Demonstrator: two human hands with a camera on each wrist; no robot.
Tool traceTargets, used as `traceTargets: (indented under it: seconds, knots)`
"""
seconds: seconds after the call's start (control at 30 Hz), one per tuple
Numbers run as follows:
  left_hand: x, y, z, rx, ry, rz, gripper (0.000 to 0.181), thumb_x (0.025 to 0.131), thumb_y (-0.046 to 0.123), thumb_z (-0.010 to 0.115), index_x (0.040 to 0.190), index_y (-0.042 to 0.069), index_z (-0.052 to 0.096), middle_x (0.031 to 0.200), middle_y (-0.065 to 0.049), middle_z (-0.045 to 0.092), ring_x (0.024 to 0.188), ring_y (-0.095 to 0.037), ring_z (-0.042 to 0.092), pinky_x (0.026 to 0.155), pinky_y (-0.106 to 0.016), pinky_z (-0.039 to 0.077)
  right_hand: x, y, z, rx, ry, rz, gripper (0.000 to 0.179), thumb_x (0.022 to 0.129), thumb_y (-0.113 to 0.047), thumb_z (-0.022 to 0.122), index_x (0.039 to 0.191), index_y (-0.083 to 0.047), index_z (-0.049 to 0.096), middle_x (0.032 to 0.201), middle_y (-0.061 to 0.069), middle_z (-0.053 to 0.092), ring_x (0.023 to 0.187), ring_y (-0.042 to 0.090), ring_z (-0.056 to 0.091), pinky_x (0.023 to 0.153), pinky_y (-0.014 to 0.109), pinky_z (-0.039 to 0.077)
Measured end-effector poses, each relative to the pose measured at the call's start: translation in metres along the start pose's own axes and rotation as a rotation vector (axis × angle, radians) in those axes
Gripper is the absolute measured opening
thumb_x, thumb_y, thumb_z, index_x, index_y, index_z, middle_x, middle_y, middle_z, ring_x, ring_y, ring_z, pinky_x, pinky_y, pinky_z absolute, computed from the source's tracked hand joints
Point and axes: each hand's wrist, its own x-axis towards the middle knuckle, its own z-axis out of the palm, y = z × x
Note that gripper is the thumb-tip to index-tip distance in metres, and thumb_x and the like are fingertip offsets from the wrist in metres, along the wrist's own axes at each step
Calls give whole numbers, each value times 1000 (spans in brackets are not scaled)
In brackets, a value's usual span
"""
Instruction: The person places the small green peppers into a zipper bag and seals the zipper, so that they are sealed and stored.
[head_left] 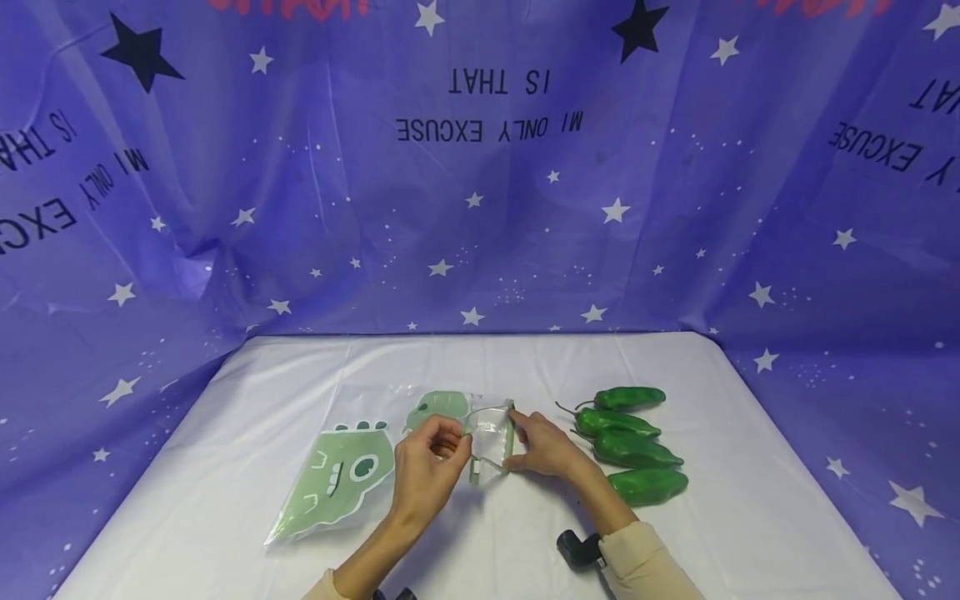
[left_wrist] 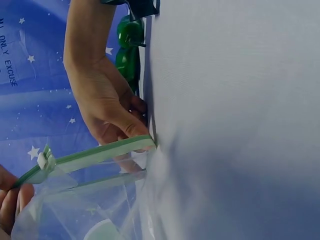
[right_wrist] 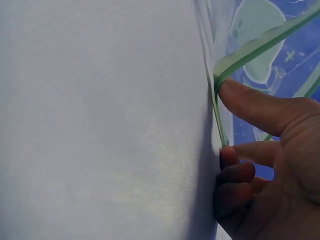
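Bag [head_left: 491,427] open — four green peppers [head_left: 637,448] lay outside, right of it.
Left hand [head_left: 429,467] pinched its mouth; right hand [head_left: 546,446] — thumb and fingers parted — held its opposite edge.

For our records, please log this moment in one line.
left grip: pinches bag; right grip: holds bag rim; mouth: open; green peppers: outside

The head view looks forward and down from above the near side of the white cloth-covered table [head_left: 202,500], widest, reaching the purple starred fabric backdrop [head_left: 525,267]. The 2 wrist views, close, low and turned sideways, look inward from opposite sides at the clear green-trimmed plastic bag [head_left: 352,471], which all 3 share.
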Motion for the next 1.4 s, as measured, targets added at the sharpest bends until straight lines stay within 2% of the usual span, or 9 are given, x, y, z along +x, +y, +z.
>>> traceTargets:
  seconds: [0.17,0.3,0.5,0.77,0.93,1.03,1.2,1.4]
  knots:
    - [-1,-3,-1,-17,8,-45,20,73,-3,74,78,12,62,67,7,61,58,-7,59,53,-23,53,1,3,1,6,29,-24,87,72,-27,83,139,5,39,82,0,49,70,10,38,62,26,37]
    - [0,-5,-1,-28,-1,-82,18,74,-2,74,76,11,62,67,6,62,58,-8,60,53,-23,54,2,5,2,31,50,-48,86,76,-27,80,143,1,35,82,-1,52,69,10,40,65,28,38]
    - [0,-8,1,-22,-31,-75,16,74,-2,74,76,9,64,67,6,62,58,-7,60,52,-22,54,1,2,-3,91,127,-107,78,82,-29,74,145,-6,35,86,-1,56,70,10,45,71,31,43]
    - [1,-12,1,-4,-68,-92,14,74,-1,76,75,8,66,65,5,63,57,-7,60,52,-19,52,-11,1,-27,153,248,-134,64,85,-27,72,140,-11,43,89,0,57,56,5,47,54,24,44]
    - [1,-13,1,-8,-71,-101,15,74,-1,77,76,10,67,66,6,63,59,-7,60,53,-20,53,-29,28,-51,195,352,-126,56,87,-25,70,137,-13,47,89,-3,60,54,11,48,47,24,43]
    - [1,-14,0,-11,-70,-99,15,73,0,78,77,10,68,66,6,64,59,-7,60,53,-21,53,-42,48,-68,198,410,-97,52,88,-24,70,134,-14,49,89,-3,61,57,13,50,48,24,43]
    - [0,-15,-1,-14,-86,-116,15,73,1,79,78,10,68,67,6,65,59,-7,60,54,-21,53,-67,80,-94,169,454,23,45,89,-26,68,130,-12,54,92,3,61,70,13,57,55,24,48]
    - [-2,-17,-2,-30,-103,-135,15,73,1,79,78,10,69,67,6,65,59,-8,61,54,-21,53,-94,124,-109,112,474,148,43,91,-27,66,128,-7,55,97,9,62,80,17,60,61,27,50]
